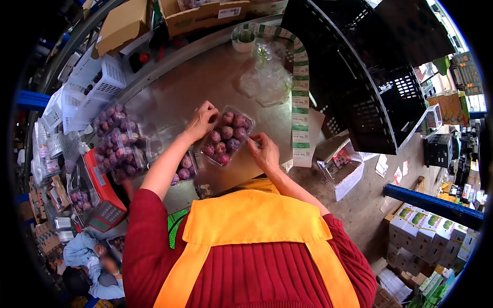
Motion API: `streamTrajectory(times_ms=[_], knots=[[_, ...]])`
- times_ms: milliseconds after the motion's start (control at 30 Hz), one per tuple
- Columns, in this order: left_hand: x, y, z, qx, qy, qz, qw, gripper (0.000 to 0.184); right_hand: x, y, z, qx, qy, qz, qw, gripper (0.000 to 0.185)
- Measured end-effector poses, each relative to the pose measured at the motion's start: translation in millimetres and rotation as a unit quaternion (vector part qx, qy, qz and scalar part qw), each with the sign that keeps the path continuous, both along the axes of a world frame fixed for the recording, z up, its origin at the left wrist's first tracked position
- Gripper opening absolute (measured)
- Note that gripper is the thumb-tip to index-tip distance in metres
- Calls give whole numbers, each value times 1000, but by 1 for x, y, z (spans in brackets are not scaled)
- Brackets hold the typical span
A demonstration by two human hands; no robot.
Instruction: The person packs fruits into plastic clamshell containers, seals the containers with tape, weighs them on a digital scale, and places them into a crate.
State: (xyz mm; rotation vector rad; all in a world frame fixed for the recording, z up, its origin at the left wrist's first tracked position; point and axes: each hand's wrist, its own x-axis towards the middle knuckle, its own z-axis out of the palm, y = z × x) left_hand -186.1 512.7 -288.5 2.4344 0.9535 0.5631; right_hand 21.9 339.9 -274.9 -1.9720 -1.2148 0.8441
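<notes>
A clear plastic box of dark plums lies on the metal table, between my two hands. My left hand is at the box's upper left edge, its fingers curled; what they pinch, if anything, is too small to make out. At the right edge of the same box is my right hand, with fingers and thumb bent close to the plastic. Another plum box sits partly under my left forearm. Further left, several boxes of plums are piled together.
A strip of green and white labels runs down the table's right side, beside crumpled clear plastic. Black crates stand on the right. At left are a red scale and white baskets. Another person is at lower left.
</notes>
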Motion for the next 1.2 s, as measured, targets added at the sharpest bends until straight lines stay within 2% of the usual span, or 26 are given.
streamTrajectory(times_ms=[33,67,133,167,267,333,367,467,500,567,633,733,767,867,900,933,967,1000,1033,1100,1200], knots=[[-4,2,6,-59,63,26,996,11,0,1,1,-3,3,-3,1000,30],[-8,3,12,-132,2,91,987,14,1,2,1,-7,7,-5,1000,30],[-22,7,19,-272,-115,219,930,21,2,3,2,-19,-1,-2,1000,29],[-33,9,22,-329,-88,187,921,34,1,3,2,-25,-3,3,1000,29],[-22,-35,16,-414,-51,112,902,40,4,4,0,-23,-4,13,1000,28],[-5,-56,44,-459,-122,98,875,55,6,4,-3,0,0,21,1000,27],[-9,-56,23,-482,-143,73,862,74,8,4,-6,12,2,24,1000,27],[11,-77,62,-517,-213,52,827,84,20,-1,-22,37,153,44,987,22],[13,-79,63,-496,-208,32,842,88,24,-1,-15,36,214,44,975,21],[13,-90,70,-490,-242,44,836,85,31,-3,-2,32,334,46,941,18],[17,-105,87,-497,-303,60,811,81,40,1,21,36,337,80,937,19],[25,-132,118,-580,-413,102,695,74,54,10,73,19,335,145,931,24],[30,-144,127,-588,-460,128,653,65,60,12,88,9,333,170,928,26],[13,-183,104,-620,-539,222,525,59,83,2,105,26,287,207,935,39],[19,-199,116,-543,-551,238,587,58,92,-2,102,13,282,211,936,45],[22,-206,122,-543,-576,208,575,62,101,-5,100,1,276,215,937,50],[25,-206,127,-578,-608,148,525,67,104,-7,101,-14,313,205,927,51],[29,-199,130,-667,-625,50,401,72,106,-8,103,-30,350,196,916,52],[37,-195,142,-720,-619,-4,314,77,99,-6,98,54,359,212,907,56],[54,-193,173,-783,-589,-60,191,72,91,10,96,78,395,262,877,63],[72,-205,190,-732,-543,14,410,64,74,32,98,106,450,338,820,71]])
